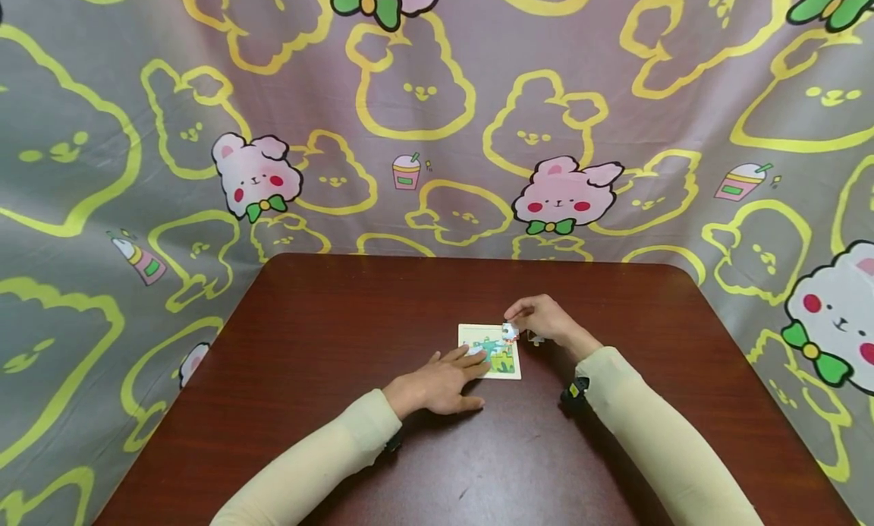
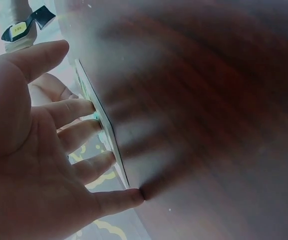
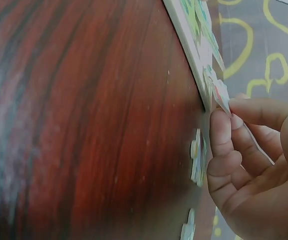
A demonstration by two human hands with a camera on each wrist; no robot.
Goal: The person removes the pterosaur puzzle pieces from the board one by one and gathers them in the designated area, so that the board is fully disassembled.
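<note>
A small jigsaw puzzle board (image 1: 468, 331) with a pale border lies on the table, partly filled with green and teal pieces. My left hand (image 1: 444, 382) rests on its left part with fingers spread and straight; the little finger touches the table beside it in the left wrist view. At the board's upper right corner, my right hand (image 1: 546, 321) pinches a white jigsaw piece (image 3: 220, 95) between thumb and fingertips. That piece is tilted, close over the board's edge. Below the right hand a loose jigsaw piece (image 3: 198, 157) lies on the table, with another piece (image 3: 187, 231) near it.
The dark brown wooden table (image 1: 328, 313) extends around the board on all sides. Behind it and at both sides hangs a grey curtain (image 1: 451, 154) with rabbit and bear drawings. A black wrist device (image 1: 575, 394) sits at the right sleeve.
</note>
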